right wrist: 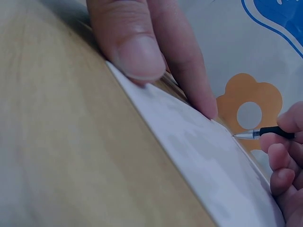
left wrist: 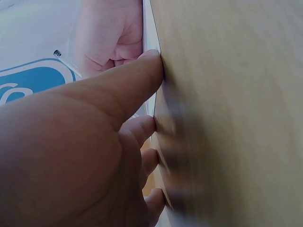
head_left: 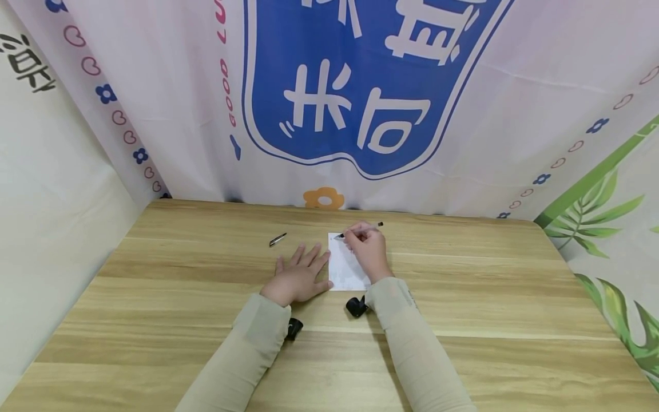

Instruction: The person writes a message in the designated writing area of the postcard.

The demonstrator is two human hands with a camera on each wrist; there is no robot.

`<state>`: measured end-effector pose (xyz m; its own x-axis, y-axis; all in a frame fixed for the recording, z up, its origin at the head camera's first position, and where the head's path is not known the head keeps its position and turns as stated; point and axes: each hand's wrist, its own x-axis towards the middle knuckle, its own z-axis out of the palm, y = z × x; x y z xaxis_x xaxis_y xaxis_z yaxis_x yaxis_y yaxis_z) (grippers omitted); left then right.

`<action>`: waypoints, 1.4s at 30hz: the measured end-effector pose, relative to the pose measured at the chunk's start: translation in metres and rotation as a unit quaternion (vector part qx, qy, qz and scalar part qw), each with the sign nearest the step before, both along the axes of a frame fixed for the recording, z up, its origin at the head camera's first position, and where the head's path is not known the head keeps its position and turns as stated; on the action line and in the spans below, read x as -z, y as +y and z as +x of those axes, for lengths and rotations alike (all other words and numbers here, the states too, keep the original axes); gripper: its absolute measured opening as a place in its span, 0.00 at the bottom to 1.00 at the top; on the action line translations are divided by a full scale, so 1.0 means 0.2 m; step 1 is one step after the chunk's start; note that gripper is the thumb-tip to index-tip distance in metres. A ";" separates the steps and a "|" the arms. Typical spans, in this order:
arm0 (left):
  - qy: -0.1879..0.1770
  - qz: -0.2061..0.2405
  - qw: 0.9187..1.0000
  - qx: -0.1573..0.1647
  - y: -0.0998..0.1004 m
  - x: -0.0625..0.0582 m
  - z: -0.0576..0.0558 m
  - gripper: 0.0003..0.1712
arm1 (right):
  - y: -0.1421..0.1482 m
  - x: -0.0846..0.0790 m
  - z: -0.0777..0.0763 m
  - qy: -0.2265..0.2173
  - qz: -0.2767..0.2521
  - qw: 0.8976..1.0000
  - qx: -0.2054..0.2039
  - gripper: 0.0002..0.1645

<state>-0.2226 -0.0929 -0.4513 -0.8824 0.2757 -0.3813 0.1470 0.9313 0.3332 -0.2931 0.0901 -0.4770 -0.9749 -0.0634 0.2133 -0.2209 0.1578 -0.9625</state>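
Note:
A small white sheet of paper (head_left: 348, 273) lies on the wooden table. My left hand (head_left: 300, 279) is spread flat at the paper's left side, with the thumb and a fingertip on its edge. Over the paper's upper part, my right hand (head_left: 369, 250) pinches a gel pen (right wrist: 277, 132) with a black grip and a clear tip. The pen's point meets the sheet near its top left corner, beside a faint small mark. Left of the paper lies a dark, slim pen cap (head_left: 278, 240), beyond the left hand's fingertips.
The wooden table (head_left: 206, 297) ends at a printed curtain (head_left: 195, 143) behind the hands. Pale fabric walls stand at the left and right. A black wrist camera (head_left: 356, 307) shows by the right cuff, another black device (head_left: 294, 329) by the left sleeve.

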 end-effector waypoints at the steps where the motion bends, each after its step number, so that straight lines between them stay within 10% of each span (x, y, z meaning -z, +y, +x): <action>1: -0.001 0.001 1.000 -0.001 0.00 0.00 0.00 0.45 | 0.00 0.00 0.00 -0.001 0.000 1.000 0.000 0.07; 42: -0.001 0.000 1.000 0.001 0.00 0.00 0.00 0.45 | 0.00 0.00 0.01 -0.015 -0.007 1.000 0.009 0.07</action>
<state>-0.2229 -0.0927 -0.4505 -0.8811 0.2779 -0.3826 0.1487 0.9309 0.3336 -0.2920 0.0894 -0.4763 -0.9819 -0.0437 0.1841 -0.1886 0.1469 -0.9710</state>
